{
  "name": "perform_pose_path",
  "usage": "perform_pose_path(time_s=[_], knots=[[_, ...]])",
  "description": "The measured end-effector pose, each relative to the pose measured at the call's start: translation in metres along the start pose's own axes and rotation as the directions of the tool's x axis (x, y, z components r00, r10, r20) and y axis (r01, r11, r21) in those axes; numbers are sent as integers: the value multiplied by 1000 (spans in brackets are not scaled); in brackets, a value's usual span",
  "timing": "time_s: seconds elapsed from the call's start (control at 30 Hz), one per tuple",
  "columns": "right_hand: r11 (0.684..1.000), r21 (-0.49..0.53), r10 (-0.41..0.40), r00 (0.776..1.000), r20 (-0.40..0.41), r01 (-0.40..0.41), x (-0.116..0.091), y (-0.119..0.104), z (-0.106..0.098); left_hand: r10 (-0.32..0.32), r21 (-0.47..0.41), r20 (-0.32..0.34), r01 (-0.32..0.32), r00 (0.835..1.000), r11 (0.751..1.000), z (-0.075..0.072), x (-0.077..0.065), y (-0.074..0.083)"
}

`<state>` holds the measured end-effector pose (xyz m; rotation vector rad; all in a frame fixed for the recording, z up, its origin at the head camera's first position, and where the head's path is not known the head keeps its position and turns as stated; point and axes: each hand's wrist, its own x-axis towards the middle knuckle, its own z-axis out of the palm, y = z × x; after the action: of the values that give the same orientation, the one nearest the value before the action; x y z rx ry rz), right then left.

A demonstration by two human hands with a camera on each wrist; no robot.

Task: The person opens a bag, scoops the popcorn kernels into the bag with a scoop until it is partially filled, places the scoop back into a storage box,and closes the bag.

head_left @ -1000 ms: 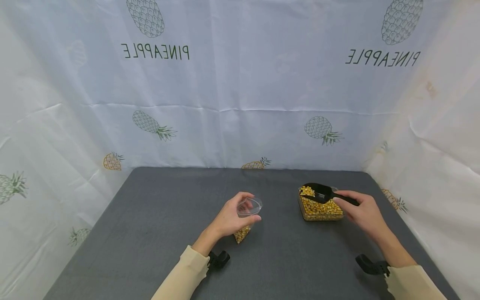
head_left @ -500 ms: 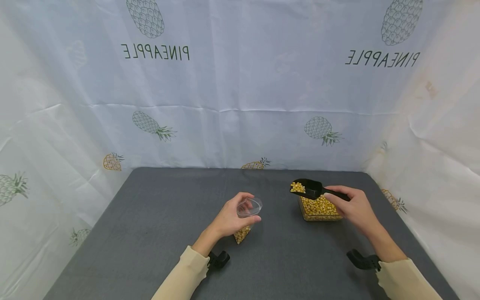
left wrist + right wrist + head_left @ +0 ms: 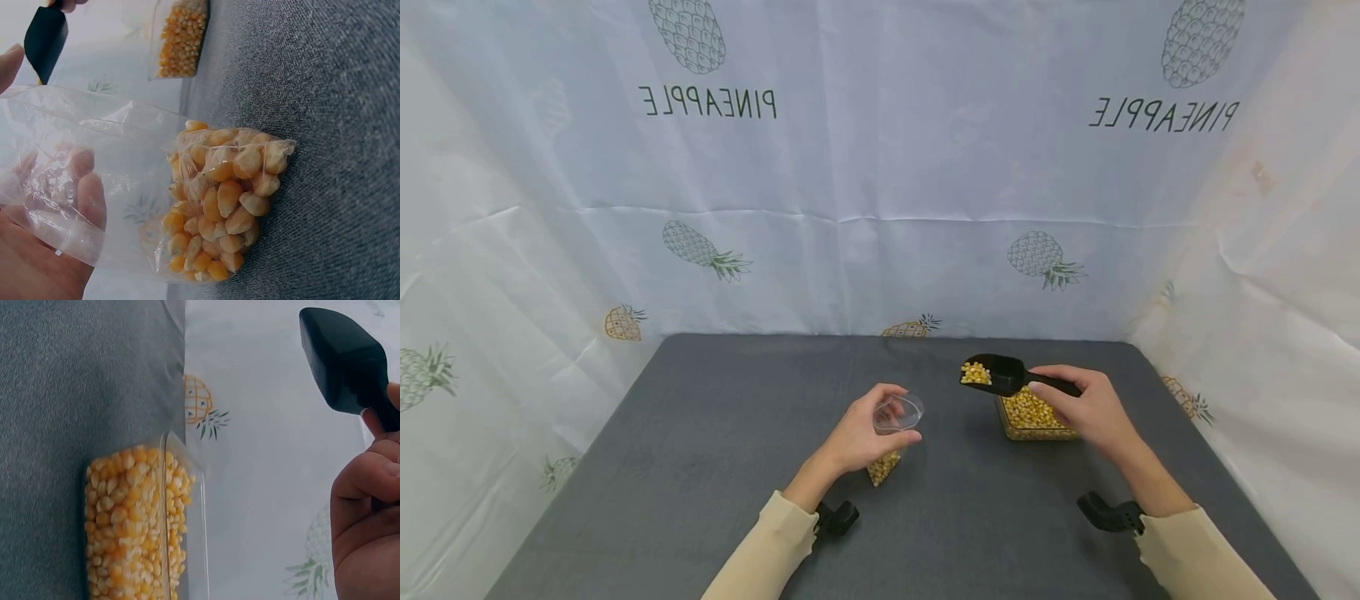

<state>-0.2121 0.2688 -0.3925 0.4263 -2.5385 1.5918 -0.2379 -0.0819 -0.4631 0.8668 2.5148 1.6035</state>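
In the head view my left hand (image 3: 861, 433) grips a clear plastic bag around its mouth, which is spread wide and faces up. Corn kernels (image 3: 215, 200) fill the lower part of the bag (image 3: 125, 162), and its bottom rests on the table. My right hand (image 3: 1093, 408) holds a black scoop (image 3: 1009, 375) by its handle, above the left part of a clear container. Some kernels (image 3: 976, 372) lie at the front of the scoop. The right wrist view shows only the scoop's underside (image 3: 344, 359).
The clear rectangular container (image 3: 165, 512), well filled with corn kernels, stands on the grey table (image 3: 715, 433) at the right. A white curtain (image 3: 880, 167) with pineapple prints hangs along the back and both sides. Each wrist carries a black mount (image 3: 1108, 512).
My right hand has lifted the scoop with kernels out of the container and carried it to the left. My left hand and the bag have stayed in place.
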Motion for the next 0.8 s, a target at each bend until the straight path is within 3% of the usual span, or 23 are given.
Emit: perform_pose_path(time_s=[0.53,0.8], knots=[[999,12,-33,998,57,32,10,-13,20,4,-19,16,-4,1000,1000,-1,-1,-1],[1000,10,-4,996,88,3,14,-19,31,1,-24,32,0,999,1000,-1,0,-2]])
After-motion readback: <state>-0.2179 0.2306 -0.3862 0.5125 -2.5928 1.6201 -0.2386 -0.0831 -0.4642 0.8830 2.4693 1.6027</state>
